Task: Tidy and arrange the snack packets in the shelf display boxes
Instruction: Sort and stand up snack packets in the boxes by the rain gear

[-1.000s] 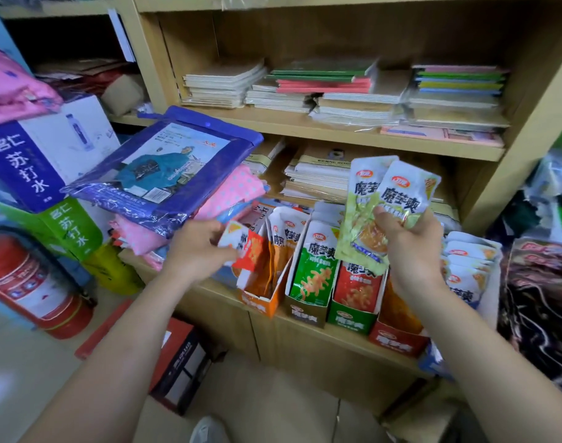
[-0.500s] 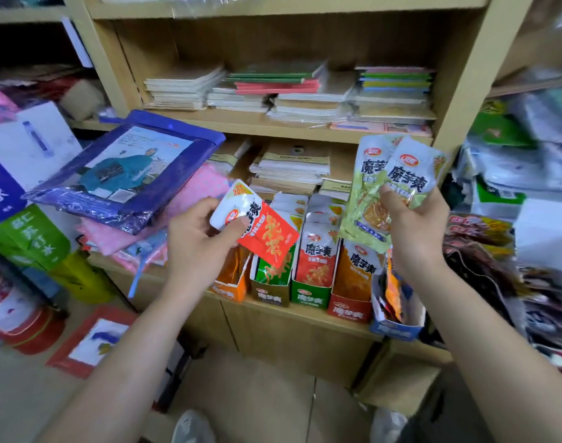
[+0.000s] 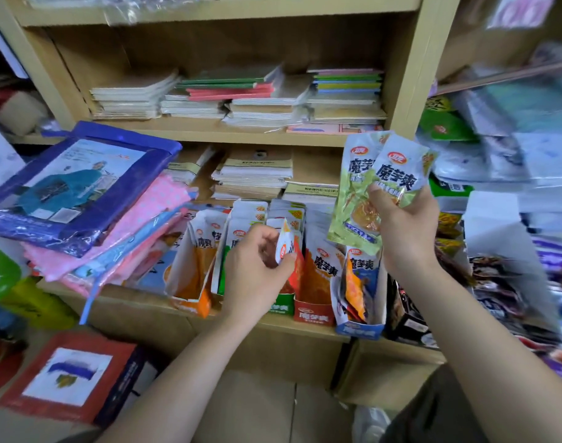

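hands: two on my feed, left hand [image 3: 254, 270] and right hand [image 3: 404, 235]
green packets [image 3: 353, 199], right hand: two
red packet [image 3: 286, 247], left hand: just one
display boxes [image 3: 313, 314], front edge of the shelf [image 3: 139, 302]: I count five, one mostly hidden behind the left hand
packets inside the boxes: too overlapped, can't count

"魔芋爽" on green packets [image 3: 397, 177]; same on boxed packets [image 3: 321, 262], red display box [image 3: 311, 314].

The lower part of the red packet [image 3: 286, 243] and most of the green display box [image 3: 281, 306] are hidden by the left hand [image 3: 257, 266]. The pale green packets [image 3: 362, 193] are partly covered by the right hand [image 3: 404, 231]. Goods on the right-hand shelves [image 3: 513, 148] are blurred beyond identification.
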